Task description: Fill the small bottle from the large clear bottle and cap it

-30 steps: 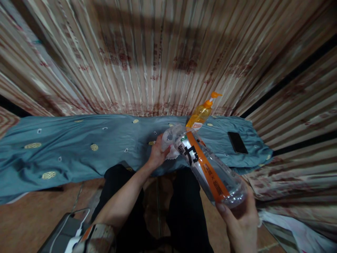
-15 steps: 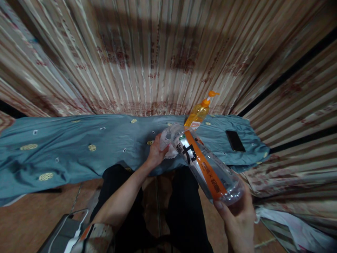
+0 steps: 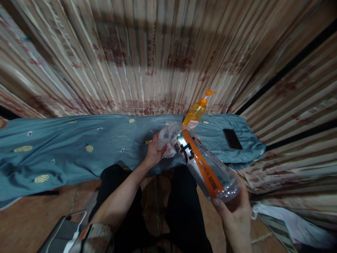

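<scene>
A clear plastic bottle (image 3: 202, 163) with an orange stripe and black lettering lies tilted in front of me, neck pointing away. My right hand (image 3: 234, 218) grips its base from below. Fingers of my left hand (image 3: 154, 153) are closed at the neck end of the bottle, around a crumpled white cloth or tissue (image 3: 171, 151) pressed against the bottle. Both hands hover over my dark trousers and the near edge of a blue cloth (image 3: 79, 147).
An orange pump bottle (image 3: 196, 112) stands on the blue cloth just behind the clear bottle. A black phone (image 3: 231, 138) lies to the right on it. Striped curtains hang behind. A dark device with white cables (image 3: 63, 232) sits on the floor at lower left.
The hands and bottle hold almost the same pose; the view has shifted slightly, so everything sits a little further left and up in the picture.
</scene>
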Demonstrator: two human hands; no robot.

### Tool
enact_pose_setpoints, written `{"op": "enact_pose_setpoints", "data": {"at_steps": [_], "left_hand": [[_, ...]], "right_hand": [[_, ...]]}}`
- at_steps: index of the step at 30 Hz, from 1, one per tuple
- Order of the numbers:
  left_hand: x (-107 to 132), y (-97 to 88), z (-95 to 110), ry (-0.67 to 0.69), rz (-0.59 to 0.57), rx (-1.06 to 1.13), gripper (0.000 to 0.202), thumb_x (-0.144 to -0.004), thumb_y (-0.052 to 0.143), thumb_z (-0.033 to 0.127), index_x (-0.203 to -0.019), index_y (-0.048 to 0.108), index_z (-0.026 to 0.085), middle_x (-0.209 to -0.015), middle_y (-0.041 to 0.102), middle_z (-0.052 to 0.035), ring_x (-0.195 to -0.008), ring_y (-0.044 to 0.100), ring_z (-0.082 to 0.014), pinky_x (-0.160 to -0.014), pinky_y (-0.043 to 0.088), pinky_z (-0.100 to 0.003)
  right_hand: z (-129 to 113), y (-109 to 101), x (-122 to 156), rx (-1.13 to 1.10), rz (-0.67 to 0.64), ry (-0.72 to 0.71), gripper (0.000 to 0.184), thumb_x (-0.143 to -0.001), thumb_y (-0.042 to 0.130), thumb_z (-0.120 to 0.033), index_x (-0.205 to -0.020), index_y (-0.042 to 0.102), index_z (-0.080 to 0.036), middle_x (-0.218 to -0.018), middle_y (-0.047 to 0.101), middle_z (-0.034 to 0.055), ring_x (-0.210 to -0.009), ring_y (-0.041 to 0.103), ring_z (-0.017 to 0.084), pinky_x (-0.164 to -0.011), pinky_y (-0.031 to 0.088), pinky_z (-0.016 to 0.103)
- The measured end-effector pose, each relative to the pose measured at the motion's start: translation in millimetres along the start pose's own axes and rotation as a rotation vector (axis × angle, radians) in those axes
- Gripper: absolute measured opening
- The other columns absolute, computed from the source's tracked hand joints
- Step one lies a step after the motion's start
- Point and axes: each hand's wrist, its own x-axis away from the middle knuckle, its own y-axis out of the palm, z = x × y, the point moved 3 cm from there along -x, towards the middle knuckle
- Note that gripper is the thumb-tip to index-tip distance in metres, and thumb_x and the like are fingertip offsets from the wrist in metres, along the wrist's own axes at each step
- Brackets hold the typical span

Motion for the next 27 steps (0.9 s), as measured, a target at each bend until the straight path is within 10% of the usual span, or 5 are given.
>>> {"op": "enact_pose_setpoints", "data": {"at_steps": [27], "left_hand": [[0,-0.2,3,-0.016,-0.014,0.005,0.055,-0.078,0.069,0.035,-0.127,0.047,0.022,-0.112,0.067,-0.0052,-0.101,0.066,-0.0218,-0.092,0.054,-0.038]], "right_hand": [[11,-6,-2,0.05,-0.021,-0.065,0.088,-0.059,0.083,-0.045,-0.135,0.049,-0.02,-0.127,0.063,0.0127,-0.12,0.058,0.033,-0.096,0.048,0.041]]}}
